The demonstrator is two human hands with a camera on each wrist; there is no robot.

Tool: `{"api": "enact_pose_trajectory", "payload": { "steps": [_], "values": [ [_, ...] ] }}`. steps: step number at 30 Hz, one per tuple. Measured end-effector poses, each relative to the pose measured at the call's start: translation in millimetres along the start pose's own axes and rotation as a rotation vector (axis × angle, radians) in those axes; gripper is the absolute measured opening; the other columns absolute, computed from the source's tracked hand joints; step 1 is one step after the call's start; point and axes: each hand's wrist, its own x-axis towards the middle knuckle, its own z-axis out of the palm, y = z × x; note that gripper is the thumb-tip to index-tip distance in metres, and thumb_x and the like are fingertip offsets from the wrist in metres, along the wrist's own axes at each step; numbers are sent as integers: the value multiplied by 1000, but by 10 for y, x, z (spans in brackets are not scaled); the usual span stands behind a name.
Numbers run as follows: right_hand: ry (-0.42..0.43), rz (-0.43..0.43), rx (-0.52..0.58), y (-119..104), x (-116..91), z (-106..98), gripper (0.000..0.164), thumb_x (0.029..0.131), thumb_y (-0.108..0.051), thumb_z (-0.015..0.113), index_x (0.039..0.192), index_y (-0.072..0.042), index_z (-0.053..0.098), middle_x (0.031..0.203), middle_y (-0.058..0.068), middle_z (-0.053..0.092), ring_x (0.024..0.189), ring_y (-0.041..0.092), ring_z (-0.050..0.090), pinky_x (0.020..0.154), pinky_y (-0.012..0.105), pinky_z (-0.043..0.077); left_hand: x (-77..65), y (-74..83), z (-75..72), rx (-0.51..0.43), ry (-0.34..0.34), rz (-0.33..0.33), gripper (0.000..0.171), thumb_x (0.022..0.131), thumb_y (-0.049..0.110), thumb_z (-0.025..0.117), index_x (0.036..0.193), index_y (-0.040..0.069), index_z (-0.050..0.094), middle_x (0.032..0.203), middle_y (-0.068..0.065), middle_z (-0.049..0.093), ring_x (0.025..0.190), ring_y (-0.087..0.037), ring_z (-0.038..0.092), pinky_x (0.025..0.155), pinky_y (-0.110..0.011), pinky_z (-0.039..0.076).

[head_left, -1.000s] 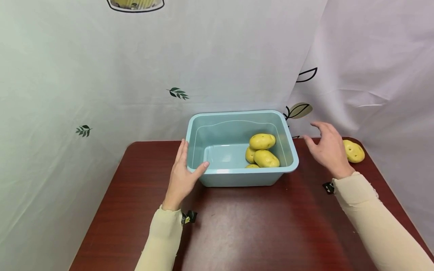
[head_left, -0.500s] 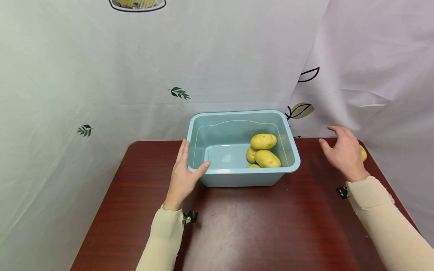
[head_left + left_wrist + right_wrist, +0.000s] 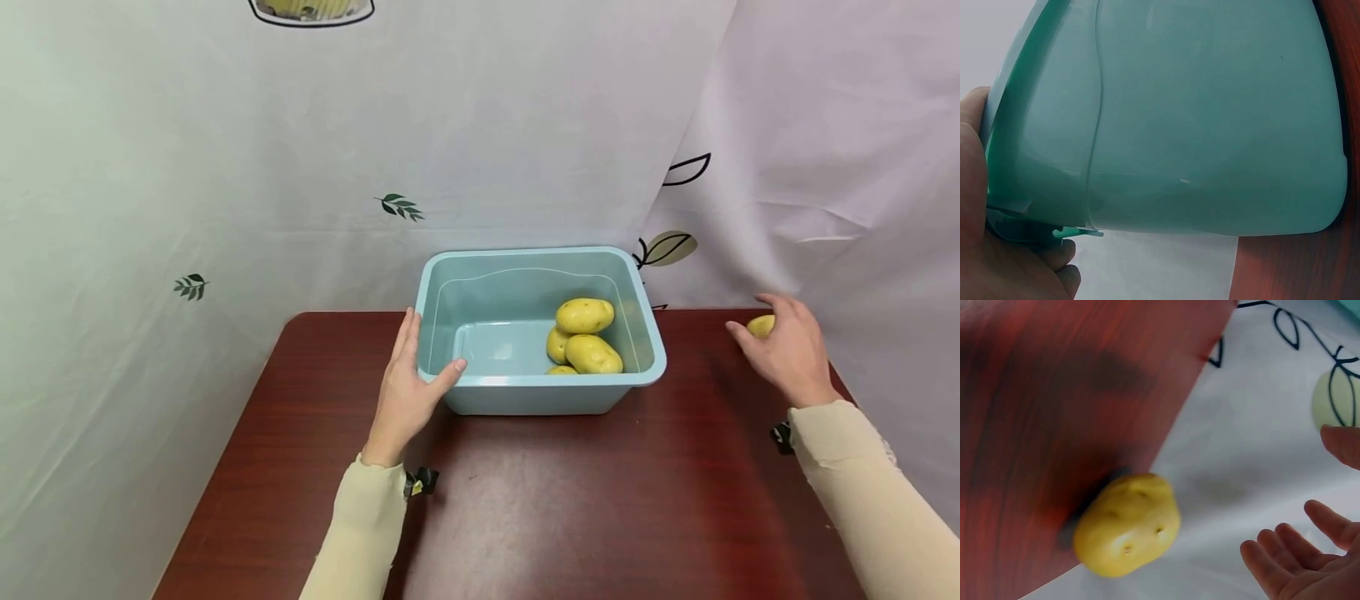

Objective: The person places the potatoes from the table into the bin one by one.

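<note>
My left hand point(image 3: 401, 396) rests against the front left corner of a light blue plastic bin point(image 3: 525, 398). Its straight fingers lie along the left side, and the thumb reaches over the front rim. In the left wrist view, the bin's wall point(image 3: 1210, 125) fills most of the picture. Several yellow potatoes point(image 3: 585, 317) are piled in the right half of the bin. Out to the right, my right hand point(image 3: 791, 346) hovers with spread fingers near a lone potato point(image 3: 761, 326), which it partly hides in the head view. The right wrist view shows this potato point(image 3: 1127, 528) apart from the fingertips.
A dark red-brown wooden table point(image 3: 555, 492) bears the bin near its back edge. The lone potato is by the table's far right corner. White cloth point(image 3: 510, 150) with printed leaves hangs behind and on both sides.
My right hand has moved right, away from the bin, and now overlaps the lone potato in the head view. My left hand and the bin have stayed in place.
</note>
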Motion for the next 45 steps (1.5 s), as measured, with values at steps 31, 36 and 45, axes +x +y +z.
{"api": "enact_pose_trajectory", "payload": {
  "steps": [31,36,45],
  "values": [
    [-57,94,-50,905,-24,130,82,88,-20,73,147,15,28,134,47,34,119,67,30,93,71,29,-11,5,35,-1,0,2,98,90,52,72,162,14,18,166,15,10,151,-13,18,117,-52,25],
    [-78,65,-55,988,6,150,89,87,-19,75,150,15,22,134,47,35,118,66,32,94,72,28,-5,11,23,-3,4,7,99,89,54,72,162,13,18,166,15,10,151,-13,19,117,-51,25],
    [-89,71,-25,1045,4,214,90,86,-12,75,151,15,19,137,48,32,120,65,32,97,73,27,-1,-7,16,8,6,9,99,89,57,70,162,13,19,166,15,10,151,-13,19,117,-51,25]
  ]
}}
